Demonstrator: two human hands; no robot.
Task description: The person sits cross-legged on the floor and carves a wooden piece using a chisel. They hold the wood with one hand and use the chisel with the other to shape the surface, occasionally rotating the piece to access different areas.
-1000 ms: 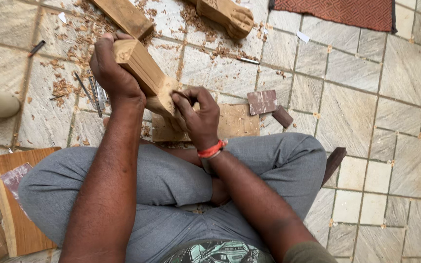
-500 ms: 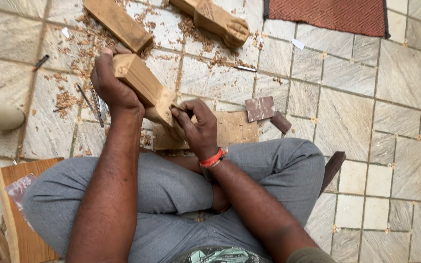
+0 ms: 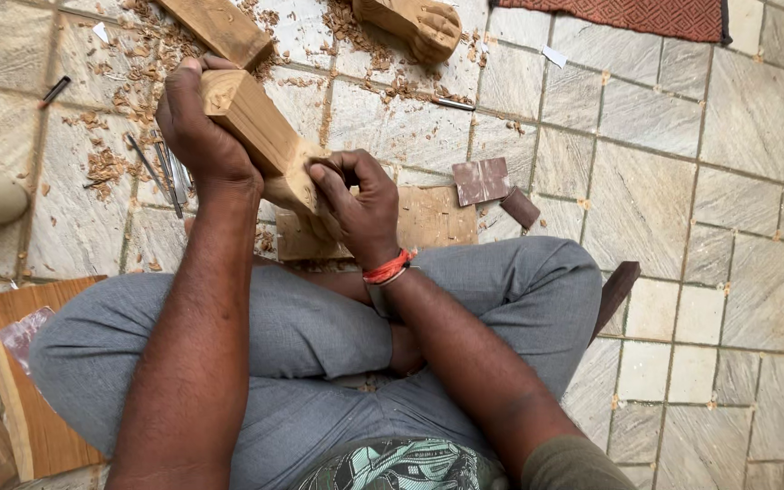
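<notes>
Left hand [image 3: 200, 136] is clamped around the upper end of the carved wooden block [image 3: 256, 132], fingers wrapped over its far side and thumb side toward the camera, so that grip is fully closed on the wood. The block tilts from about ten o'clock down to four o'clock, its lower end resting on a flat wooden board [image 3: 428, 222] on the stone tile floor [image 3: 664, 200]. Right hand [image 3: 356, 204] is curled tight against the block's lower carved end, fingers bunched; whether it pinches anything small there, I cannot tell. A red wrist band [image 3: 387, 269] sits on that wrist. At nine o'clock from the left hand lie thin metal tools [image 3: 161, 168] among wood shavings [image 3: 106, 163]. At three o'clock from the right hand, a square of brown sandpaper [image 3: 483, 180].
</notes>
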